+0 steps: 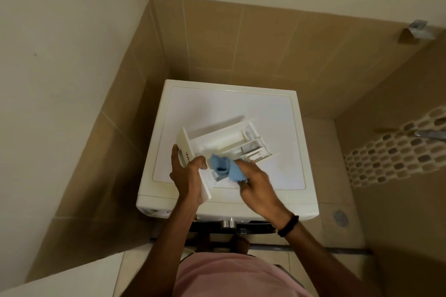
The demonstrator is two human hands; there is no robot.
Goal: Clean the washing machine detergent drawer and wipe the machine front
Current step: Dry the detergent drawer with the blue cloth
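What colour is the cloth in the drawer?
Light blue cloth, pressed by the right hand; head view.

We see a smooth white plastic drawer (224, 142), a soft blue cloth (225, 168), the machine's (231, 106) glossy top, and matt beige wall tiles (277, 46) beyond.

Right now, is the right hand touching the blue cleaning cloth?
Touching. The head view shows the right hand pressing the crumpled blue cleaning cloth into the white plastic detergent drawer, fingers directly on the fabric.
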